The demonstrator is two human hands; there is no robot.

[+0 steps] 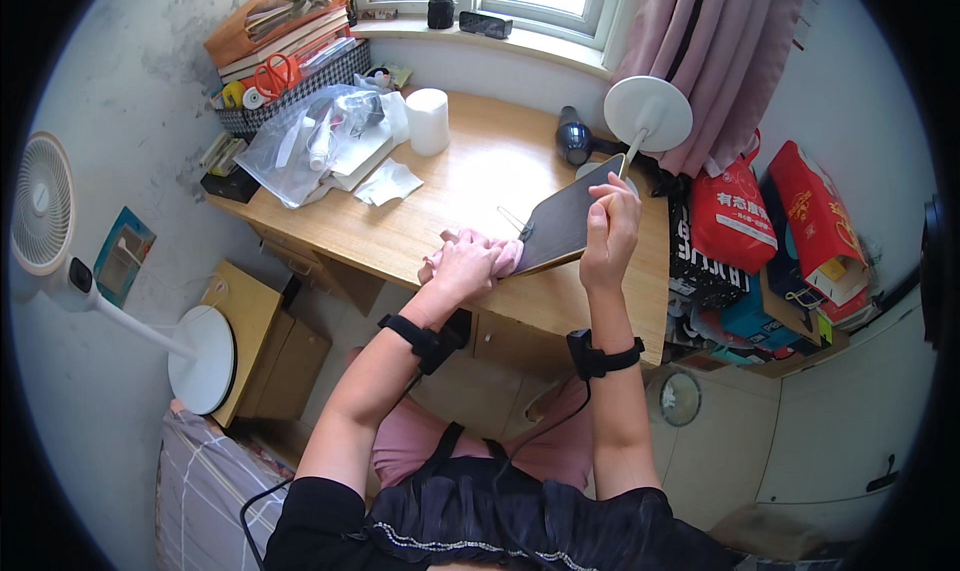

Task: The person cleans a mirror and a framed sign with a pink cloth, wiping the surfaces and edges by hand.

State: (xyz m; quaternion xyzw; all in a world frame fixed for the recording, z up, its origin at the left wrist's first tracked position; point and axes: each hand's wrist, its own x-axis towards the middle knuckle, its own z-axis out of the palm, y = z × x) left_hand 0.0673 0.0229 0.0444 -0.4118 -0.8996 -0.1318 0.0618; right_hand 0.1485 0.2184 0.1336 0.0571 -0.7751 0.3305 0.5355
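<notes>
A dark rectangular panel with a thin gold rim (564, 218), probably the back of a table mirror, is held tilted above the front right of the wooden desk. A thin wire stand (516, 223) sticks out from its left side. My right hand (611, 233) grips the panel by its right edge, fingers curled. At the panel's lower left corner, my left hand (466, 263) clutches a bunched pink cloth (510, 257) against it. The panel's other face is hidden from me. Both wrists wear black straps with small devices.
On the desk (487, 128) are a white paper roll (427, 121), a crumpled tissue (388, 182), a clear plastic bag (300, 147), a hair dryer (574, 140) and a white lamp (648, 113). A fan (45, 203) stands left; shopping bags (731, 218) crowd the right.
</notes>
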